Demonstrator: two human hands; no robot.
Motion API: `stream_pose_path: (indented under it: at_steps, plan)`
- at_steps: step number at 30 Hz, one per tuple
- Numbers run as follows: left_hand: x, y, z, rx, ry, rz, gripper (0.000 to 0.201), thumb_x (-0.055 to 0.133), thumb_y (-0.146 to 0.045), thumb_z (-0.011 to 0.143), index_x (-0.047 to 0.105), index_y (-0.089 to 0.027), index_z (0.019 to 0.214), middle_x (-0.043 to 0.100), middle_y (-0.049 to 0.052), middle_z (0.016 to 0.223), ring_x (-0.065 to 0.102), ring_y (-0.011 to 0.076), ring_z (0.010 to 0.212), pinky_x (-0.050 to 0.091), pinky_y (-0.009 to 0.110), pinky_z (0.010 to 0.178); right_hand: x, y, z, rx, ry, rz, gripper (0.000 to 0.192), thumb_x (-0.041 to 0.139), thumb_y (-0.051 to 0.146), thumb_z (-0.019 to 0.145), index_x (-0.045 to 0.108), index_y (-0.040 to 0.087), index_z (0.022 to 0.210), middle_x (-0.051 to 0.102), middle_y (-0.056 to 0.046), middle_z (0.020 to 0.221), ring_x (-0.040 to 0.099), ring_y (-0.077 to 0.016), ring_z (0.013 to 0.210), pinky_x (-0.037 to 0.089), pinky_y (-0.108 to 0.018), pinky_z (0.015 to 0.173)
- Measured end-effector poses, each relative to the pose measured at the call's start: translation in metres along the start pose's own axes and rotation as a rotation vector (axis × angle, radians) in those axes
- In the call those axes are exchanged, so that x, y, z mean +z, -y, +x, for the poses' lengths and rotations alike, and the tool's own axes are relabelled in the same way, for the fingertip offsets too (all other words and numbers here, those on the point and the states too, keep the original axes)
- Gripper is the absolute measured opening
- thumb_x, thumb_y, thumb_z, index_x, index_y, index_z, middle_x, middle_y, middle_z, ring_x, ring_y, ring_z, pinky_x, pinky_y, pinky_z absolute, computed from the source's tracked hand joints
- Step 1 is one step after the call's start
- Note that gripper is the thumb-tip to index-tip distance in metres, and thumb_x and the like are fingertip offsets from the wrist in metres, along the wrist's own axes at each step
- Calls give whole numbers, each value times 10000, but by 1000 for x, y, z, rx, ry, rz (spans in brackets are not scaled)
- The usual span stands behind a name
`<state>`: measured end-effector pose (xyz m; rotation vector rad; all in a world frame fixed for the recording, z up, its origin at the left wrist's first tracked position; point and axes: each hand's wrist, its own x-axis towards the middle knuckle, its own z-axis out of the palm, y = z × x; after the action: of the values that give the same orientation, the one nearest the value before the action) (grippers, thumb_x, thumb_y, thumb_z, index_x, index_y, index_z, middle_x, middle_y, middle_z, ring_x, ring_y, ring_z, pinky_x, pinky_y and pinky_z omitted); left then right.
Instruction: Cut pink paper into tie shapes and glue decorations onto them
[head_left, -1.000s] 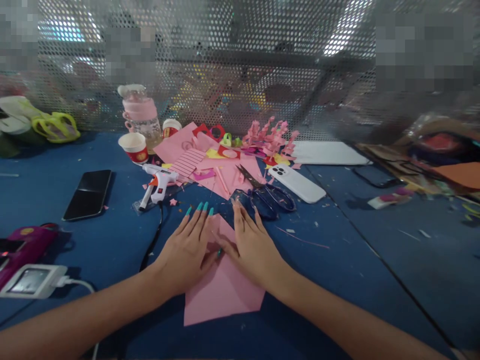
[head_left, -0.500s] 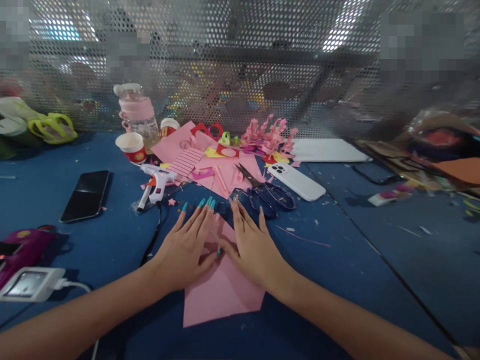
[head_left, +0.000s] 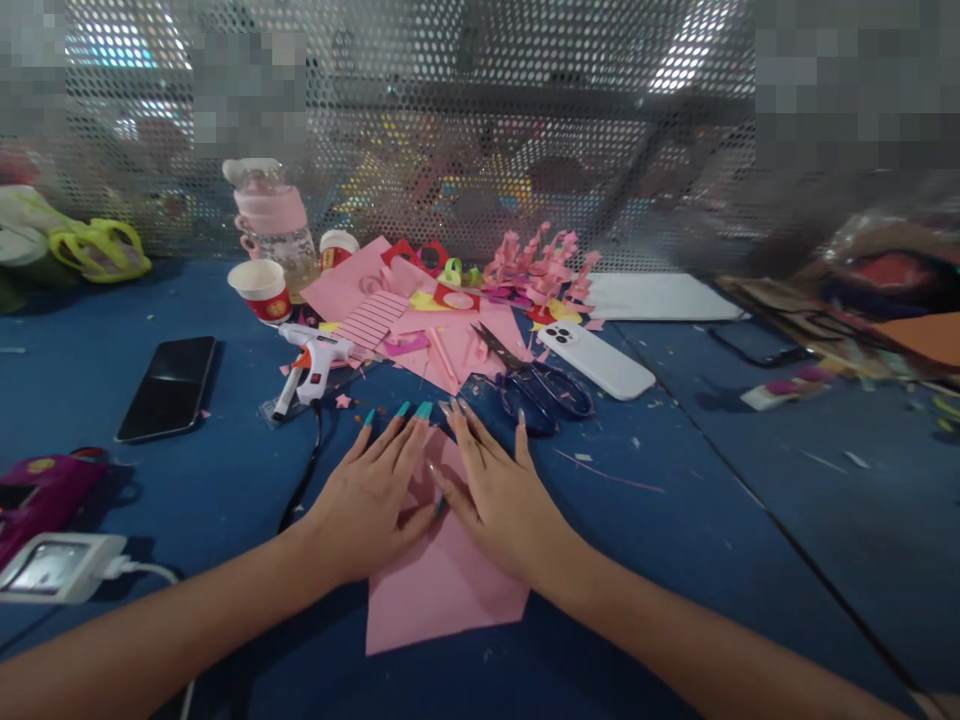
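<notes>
One pink paper sheet, folded to a point, is being pressed flat by the left hand and right hand, fingers outstretched, grasping nothing. Two phones, one black and one white, are being left lying beyond.

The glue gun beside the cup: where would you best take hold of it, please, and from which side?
Probably by its handle, from above: the glue gun lies flat on its side on the blue table, left of both hands, with its cord trailing toward the person.

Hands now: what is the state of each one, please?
Left hand: open, flat on the pink paper.
Right hand: open, flat on the same paper.
</notes>
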<state>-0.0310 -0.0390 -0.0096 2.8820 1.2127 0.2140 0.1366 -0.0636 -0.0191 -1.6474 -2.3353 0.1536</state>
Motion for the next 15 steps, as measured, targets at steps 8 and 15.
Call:
stream_pose_path:
  at_steps: [8, 15]
  plan:
    - [-5, -1, 2, -34, 21, -31, 665, 401, -394, 769, 258, -64, 1328, 375, 175, 1352, 338, 283, 1254, 185, 524, 1034, -2, 1, 3, -30, 11, 47, 607, 319, 349, 858, 224, 4, 1348, 336, -196, 1362, 295, -256, 1278, 172, -528, 1048]
    - [-5, 7, 8, 21, -42, -17, 654, 444, -386, 754, 293, -60, 1301, 428, 177, 1309, 366, 280, 1225, 229, 469, 1025, 2, -3, 9, -91, -109, 31, 548, 337, 316, 851, 299, 13, 1307, 421, -204, 1309, 347, -285, 1244, 163, -576, 1029]
